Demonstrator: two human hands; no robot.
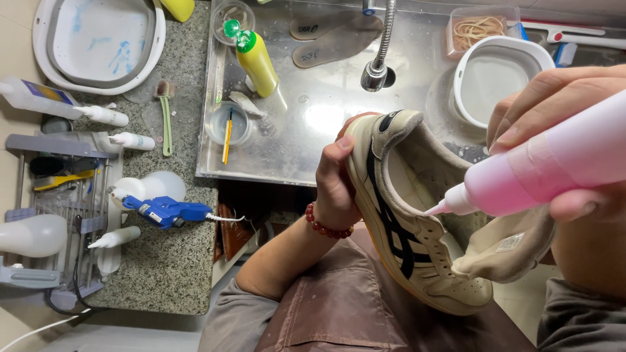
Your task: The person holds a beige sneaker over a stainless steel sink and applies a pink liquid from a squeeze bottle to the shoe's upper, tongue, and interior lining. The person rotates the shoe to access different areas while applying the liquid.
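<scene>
Gripping the beige sneaker (417,228) at its heel, the left hand (336,186) holds it before the sink (326,117). The right hand (561,130) is closed around a pink squeeze bottle (548,163), nozzle at the sneaker's opening. Two insoles (332,39) lie in the sink behind.

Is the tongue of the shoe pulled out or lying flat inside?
Pulled out: the tongue folds outward, away from the shoe opening, exposing the inside.

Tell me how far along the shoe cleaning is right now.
Done, by the look of it: two insoles already lie out in the wet sink. In hand: the left hand grips the beige shoe by its heel while the right hand aims a pink squeeze bottle into its opening. Left: the green brush lies untouched on the counter; scrubbing and rinsing likely remain.
</scene>
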